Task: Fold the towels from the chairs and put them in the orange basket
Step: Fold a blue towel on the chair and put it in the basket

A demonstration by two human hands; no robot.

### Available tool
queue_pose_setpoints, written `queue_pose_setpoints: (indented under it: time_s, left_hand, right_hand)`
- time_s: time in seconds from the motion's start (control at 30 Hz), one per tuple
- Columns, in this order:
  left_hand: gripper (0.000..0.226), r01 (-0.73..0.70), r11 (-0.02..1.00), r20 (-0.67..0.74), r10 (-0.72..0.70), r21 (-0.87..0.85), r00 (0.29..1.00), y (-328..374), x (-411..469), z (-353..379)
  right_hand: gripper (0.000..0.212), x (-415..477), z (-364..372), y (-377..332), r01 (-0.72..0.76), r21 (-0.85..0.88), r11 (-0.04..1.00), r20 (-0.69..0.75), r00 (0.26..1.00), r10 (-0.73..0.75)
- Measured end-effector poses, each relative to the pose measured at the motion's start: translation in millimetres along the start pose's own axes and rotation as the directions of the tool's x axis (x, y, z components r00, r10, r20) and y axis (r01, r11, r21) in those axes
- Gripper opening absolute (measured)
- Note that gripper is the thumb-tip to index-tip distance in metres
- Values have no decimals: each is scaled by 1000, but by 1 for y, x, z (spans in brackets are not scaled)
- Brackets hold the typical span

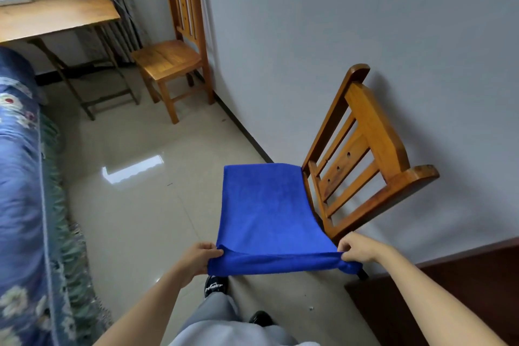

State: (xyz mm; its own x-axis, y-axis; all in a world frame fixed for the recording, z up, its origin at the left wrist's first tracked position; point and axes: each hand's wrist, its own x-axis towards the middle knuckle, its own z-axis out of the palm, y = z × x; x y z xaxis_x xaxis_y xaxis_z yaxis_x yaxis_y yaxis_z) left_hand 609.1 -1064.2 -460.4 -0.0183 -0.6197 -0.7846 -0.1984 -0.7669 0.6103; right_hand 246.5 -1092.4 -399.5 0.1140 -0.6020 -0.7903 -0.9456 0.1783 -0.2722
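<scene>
A bright blue towel (pixel 266 211) lies spread over the seat of the near wooden chair (pixel 365 149), which stands against the wall. Its near edge is lifted and stretched between my hands. My left hand (pixel 200 257) pinches the left near corner. My right hand (pixel 358 248) pinches the right near corner. The far edge of the towel rests flat by the chair's backrest. A second wooden chair (pixel 174 56) stands farther along the wall with a bare seat. No orange basket is in view.
A bed with a blue flowered cover (pixel 22 191) runs along the left. A wooden desk (pixel 56 14) with a white power strip stands at the back left. Dark wooden furniture (pixel 463 289) sits at the lower right. Glossy tiled floor (pixel 134 191) lies between.
</scene>
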Motion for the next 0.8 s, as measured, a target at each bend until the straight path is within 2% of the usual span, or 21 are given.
queue_pose_setpoints:
  time_s: [0.1,0.2,0.3,0.4,0.6,0.8]
  left_hand:
    - [27,59,994,38,-62,88,997,-12,-3,3]
    - [13,113,981,39,-120,155,992,-17,-3,2]
    - [12,132,979,-4,-133,156,991,-16,-1,-4]
    - [15,117,983,45,-124,140,991,-7,1,1]
    - [26,223,959,177,-254,177,951,-14,1,11]
    - [26,305,929,256,-353,209,900,-28,-2,12]
  right_hand:
    - [14,2,16,7,-81,-113,990,78,993,90]
    - [28,5,21,10,-90,-196,976,63,993,104]
    - [32,7,14,11,-65,-93,994,-35,997,62]
    - [34,9,4,13,-70,-54,996,-153,986,61]
    - [34,6,10,32,-143,-266,953,22,988,154]
    - [28,7,24,39,-152,-350,924,196,953,231]
